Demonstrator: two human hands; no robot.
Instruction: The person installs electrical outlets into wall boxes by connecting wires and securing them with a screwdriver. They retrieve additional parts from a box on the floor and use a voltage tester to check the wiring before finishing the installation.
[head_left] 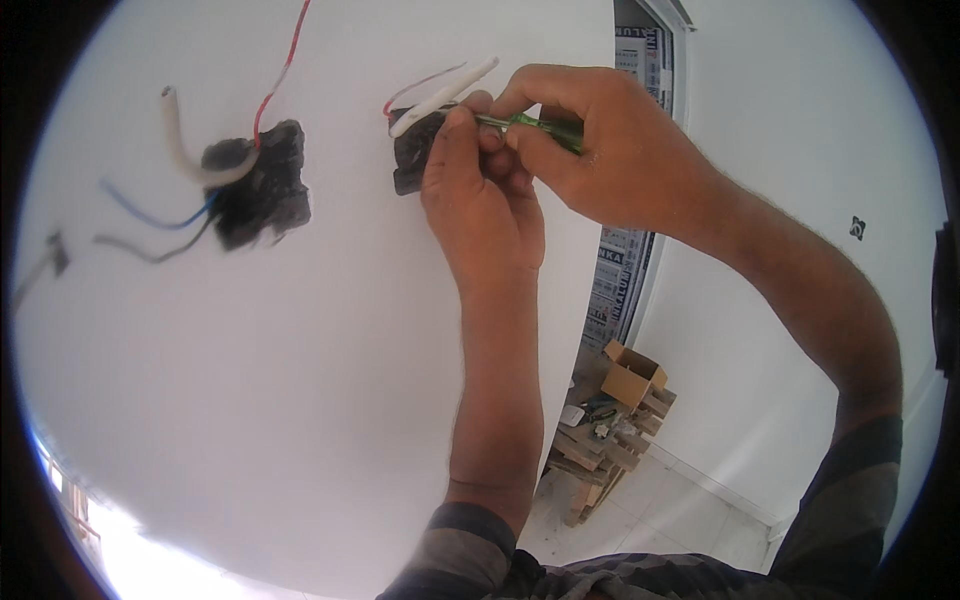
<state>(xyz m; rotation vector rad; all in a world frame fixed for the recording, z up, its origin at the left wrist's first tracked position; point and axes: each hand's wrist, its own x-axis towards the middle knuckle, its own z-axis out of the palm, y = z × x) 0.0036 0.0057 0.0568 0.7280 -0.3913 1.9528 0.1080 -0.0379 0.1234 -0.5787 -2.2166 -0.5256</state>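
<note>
My right hand [610, 145] grips a screwdriver with a green handle [550, 130], its shaft pointing left toward the fingers of the other hand. My left hand [480, 185] is closed in a pinch at the right wall box, close to the screwdriver's tip; whatever lies between those fingers is hidden. Behind them, a black recessed wall box [408, 165] is partly covered by the hand. Out of it come a thick white cable [440, 100] and a thin red-and-white wire [425, 78].
To the left, a second black wall box [265, 190] has a white cable [180, 140], a red wire [275, 85], a blue wire [150, 218] and a grey wire [150, 255] sticking out. Below right, a cardboard box [630, 380] and tools sit on a wooden stand [590, 460].
</note>
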